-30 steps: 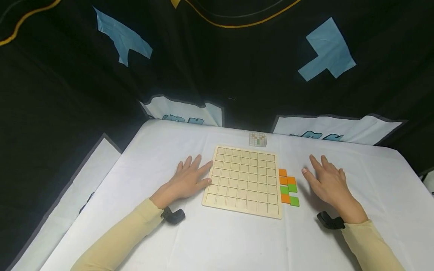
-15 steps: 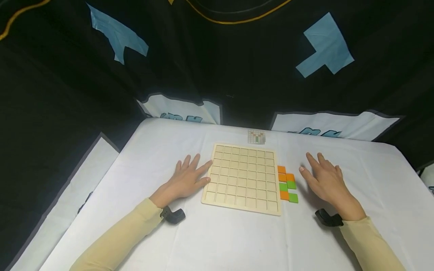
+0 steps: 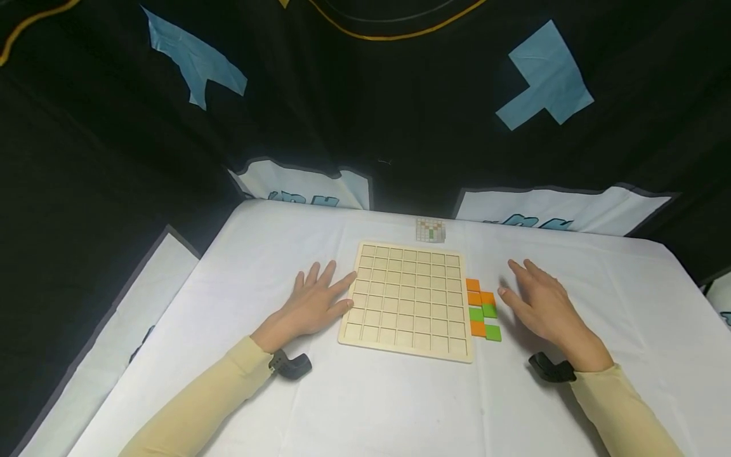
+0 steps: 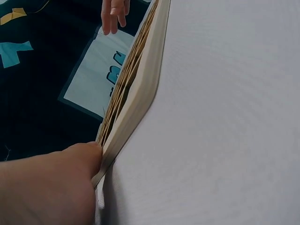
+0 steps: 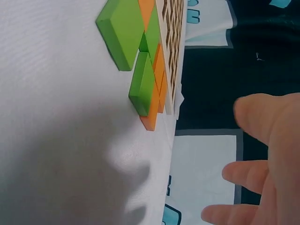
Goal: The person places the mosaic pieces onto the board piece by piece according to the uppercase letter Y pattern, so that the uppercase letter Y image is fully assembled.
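Observation:
A pale wooden board (image 3: 408, 301) with a grid of square recesses lies flat on the table. My left hand (image 3: 311, 304) rests at its left side, thumb and forefinger touching the edge; the left wrist view shows the thumb (image 4: 84, 154) against the board's rim (image 4: 145, 89). Along the board's right edge sit several square tiles, orange ones (image 3: 473, 285) and green ones (image 3: 493, 333), also close up in the right wrist view as a green tile (image 5: 123, 33). To the right of them my right hand (image 3: 545, 308) hovers above the cloth, fingers extended, holding nothing.
Behind the board lies a small card (image 3: 430, 230) printed with a coloured grid. White cloth (image 3: 388, 406) covers the table. A black curtain (image 3: 365, 114) with blue patches hangs beyond the far edge. Each wrist wears a black camera mount (image 3: 291, 366).
My right hand has shifted slightly left toward the tiles, and its fingers have drawn closer together. The left hand stays at the board's edge. The head view has tilted a little.

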### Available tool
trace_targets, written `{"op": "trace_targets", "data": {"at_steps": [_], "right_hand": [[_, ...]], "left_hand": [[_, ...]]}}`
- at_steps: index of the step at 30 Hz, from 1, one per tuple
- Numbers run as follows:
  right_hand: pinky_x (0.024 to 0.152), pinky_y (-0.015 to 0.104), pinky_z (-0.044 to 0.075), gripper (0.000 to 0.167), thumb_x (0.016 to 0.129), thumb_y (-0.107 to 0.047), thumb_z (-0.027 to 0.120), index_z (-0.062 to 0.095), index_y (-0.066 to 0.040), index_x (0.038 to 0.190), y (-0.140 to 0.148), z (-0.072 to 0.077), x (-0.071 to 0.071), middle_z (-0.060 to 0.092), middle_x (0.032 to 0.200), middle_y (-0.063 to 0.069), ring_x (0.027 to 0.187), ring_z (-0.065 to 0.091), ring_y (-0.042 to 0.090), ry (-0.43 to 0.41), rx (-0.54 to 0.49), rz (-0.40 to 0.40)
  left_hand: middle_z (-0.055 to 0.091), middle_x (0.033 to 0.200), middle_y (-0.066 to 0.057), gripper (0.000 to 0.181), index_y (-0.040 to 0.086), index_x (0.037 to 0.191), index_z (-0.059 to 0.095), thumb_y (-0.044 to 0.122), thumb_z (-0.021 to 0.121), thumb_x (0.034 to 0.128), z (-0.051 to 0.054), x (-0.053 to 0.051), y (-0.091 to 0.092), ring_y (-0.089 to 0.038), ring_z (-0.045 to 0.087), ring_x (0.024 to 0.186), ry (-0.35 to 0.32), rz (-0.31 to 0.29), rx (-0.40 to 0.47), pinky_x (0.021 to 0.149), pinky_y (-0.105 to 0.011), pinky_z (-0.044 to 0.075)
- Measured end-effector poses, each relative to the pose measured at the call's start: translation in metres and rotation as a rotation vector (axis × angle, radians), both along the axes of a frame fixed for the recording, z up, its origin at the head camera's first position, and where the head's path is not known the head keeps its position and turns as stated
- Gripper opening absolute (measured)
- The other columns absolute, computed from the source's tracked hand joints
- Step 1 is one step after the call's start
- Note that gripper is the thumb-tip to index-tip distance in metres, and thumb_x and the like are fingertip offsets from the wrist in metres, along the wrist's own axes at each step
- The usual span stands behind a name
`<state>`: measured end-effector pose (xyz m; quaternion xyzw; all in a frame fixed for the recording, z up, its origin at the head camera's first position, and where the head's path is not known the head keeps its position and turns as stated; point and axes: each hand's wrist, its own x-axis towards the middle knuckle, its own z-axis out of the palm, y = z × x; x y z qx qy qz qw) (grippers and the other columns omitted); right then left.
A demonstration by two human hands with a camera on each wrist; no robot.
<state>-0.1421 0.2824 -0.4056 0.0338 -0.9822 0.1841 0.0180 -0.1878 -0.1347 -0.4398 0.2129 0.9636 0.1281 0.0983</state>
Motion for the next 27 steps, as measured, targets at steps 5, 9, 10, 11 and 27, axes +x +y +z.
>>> {"op": "trace_targets", "data": {"at_steps": [5,9,10,11,27], "right_hand": [[0.111,0.073,0.034,0.066,0.097,-0.023,0.067,0.042,0.002,0.152,-0.003,0.004,0.004,0.036,0.155,0.037,0.141,0.036,0.057,0.001,-0.044,0.034],[0.110,0.070,0.037,0.064,0.093,-0.017,0.071,0.047,0.002,0.149,-0.006,0.006,0.007,0.043,0.151,0.035,0.139,0.041,0.054,0.042,-0.053,0.077],[0.110,0.069,0.038,0.063,0.093,-0.016,0.072,0.048,0.003,0.148,-0.006,0.006,0.008,0.044,0.150,0.035,0.138,0.042,0.053,0.053,-0.053,0.087],[0.109,0.069,0.039,0.062,0.092,-0.015,0.072,0.049,0.003,0.147,-0.007,0.006,0.009,0.046,0.149,0.035,0.137,0.043,0.053,0.064,-0.051,0.095],[0.100,0.061,0.051,0.043,0.086,-0.003,0.076,0.067,0.004,0.127,-0.011,0.002,0.013,0.066,0.127,0.027,0.119,0.061,0.046,0.075,-0.050,0.148]], "left_hand": [[0.012,0.170,-0.026,0.062,0.028,0.162,0.030,0.050,0.043,0.1054,0.000,-0.001,-0.001,-0.055,0.005,0.155,-0.001,0.002,0.007,0.121,-0.075,0.005],[0.012,0.170,-0.025,0.063,0.028,0.162,0.030,0.051,0.043,0.1052,-0.001,-0.002,-0.001,-0.055,0.004,0.155,-0.001,0.004,0.003,0.121,-0.075,0.005],[0.012,0.170,-0.025,0.063,0.028,0.162,0.029,0.051,0.043,0.1052,-0.001,-0.002,-0.001,-0.055,0.004,0.155,-0.001,0.005,0.000,0.121,-0.075,0.005],[0.012,0.170,-0.025,0.063,0.028,0.162,0.029,0.051,0.043,0.1052,-0.001,-0.002,-0.001,-0.055,0.004,0.155,-0.002,0.006,-0.003,0.121,-0.075,0.005],[0.012,0.170,-0.026,0.062,0.027,0.162,0.030,0.050,0.043,0.1055,0.001,0.001,0.000,-0.055,0.004,0.155,-0.013,0.002,0.012,0.120,-0.075,0.006]]}}
